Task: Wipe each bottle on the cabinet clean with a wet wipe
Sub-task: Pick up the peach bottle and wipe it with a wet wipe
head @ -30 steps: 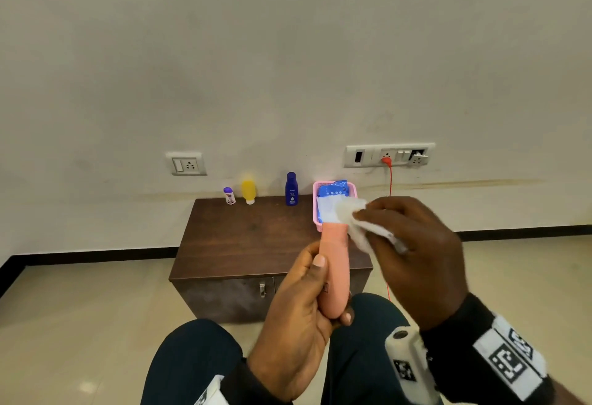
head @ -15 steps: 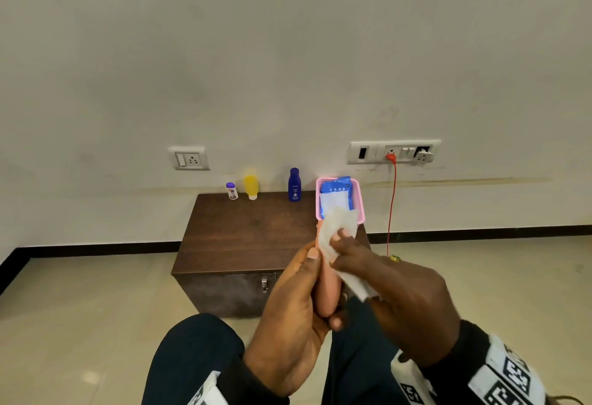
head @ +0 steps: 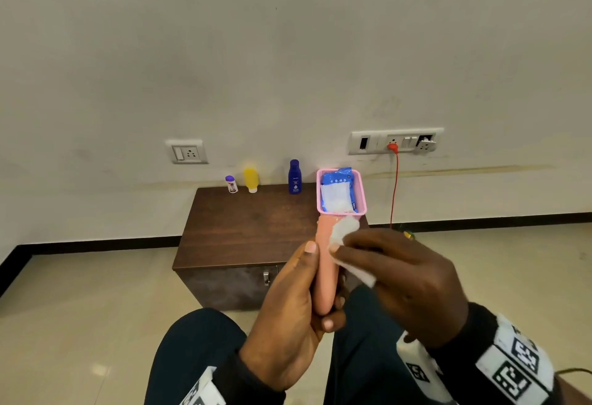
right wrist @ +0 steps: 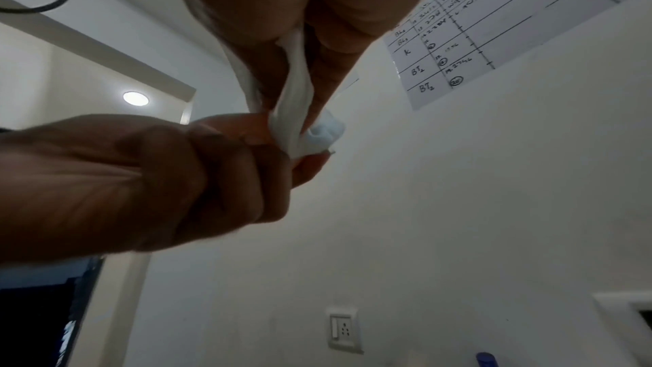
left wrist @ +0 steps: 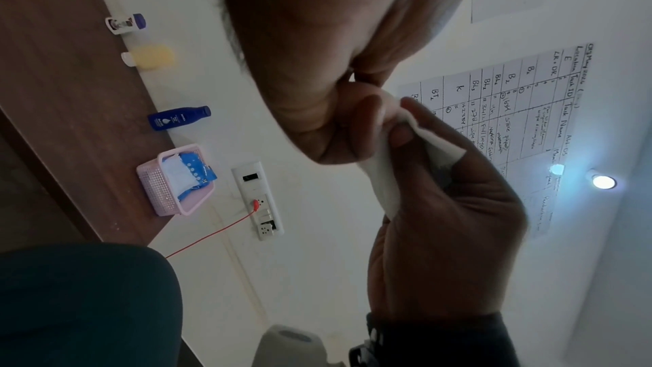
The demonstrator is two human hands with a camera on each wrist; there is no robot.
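My left hand (head: 299,302) grips a slim peach-pink bottle (head: 326,263) upright above my lap, in front of the cabinet. My right hand (head: 397,273) pinches a white wet wipe (head: 344,231) and presses it against the bottle's upper right side. In the left wrist view the wipe (left wrist: 384,186) hangs between the fingers of both hands. The right wrist view shows the wipe (right wrist: 300,122) bunched against the bottle (right wrist: 247,127). On the brown cabinet (head: 250,228) three bottles stand along the wall: a small white one with a purple cap (head: 231,184), a yellow one (head: 250,179) and a dark blue one (head: 294,177).
A pink basket (head: 360,193) holding a blue wipes pack (head: 338,190) sits on the cabinet's right end. A red cable (head: 394,187) drops from the wall socket strip (head: 397,141) to the floor. My dark-trousered knees (head: 192,350) are below the hands.
My right hand slid the wipe down the bottle and then came back up toward its top. The left hand kept its grip on the bottle, lowering it slightly.
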